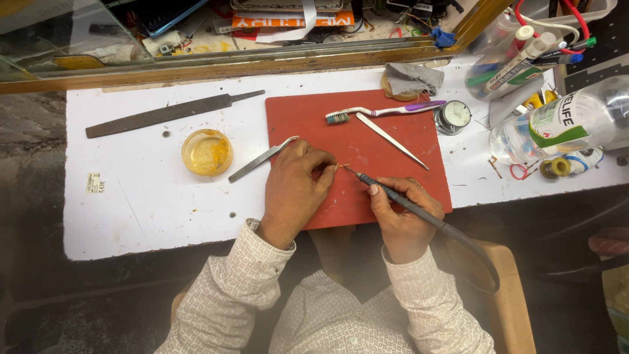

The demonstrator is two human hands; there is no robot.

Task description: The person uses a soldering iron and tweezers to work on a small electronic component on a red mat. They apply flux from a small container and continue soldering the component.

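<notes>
My left hand (pixel 295 190) rests on the red mat (pixel 393 157) and pinches a tiny part (pixel 341 166) between thumb and fingertips. A curved pair of metal tweezers (pixel 261 159) lies under the back of that hand. My right hand (pixel 400 216) holds a dark soldering iron (pixel 400 196) like a pen, its thin tip touching the tiny part. The iron's cable (pixel 481 259) loops off to the lower right. A straight pair of tweezers (pixel 392 141) and a toothbrush (pixel 383 113) lie further up the mat.
A long flat metal file (pixel 167 115) and a round yellow flux tin (pixel 207 152) sit on the white bench top (pixel 144 190) to the left. A round metal tin (pixel 452 117), a clear plastic bottle (pixel 563 121), pens, wire spools and a grey rag (pixel 413 78) crowd the right.
</notes>
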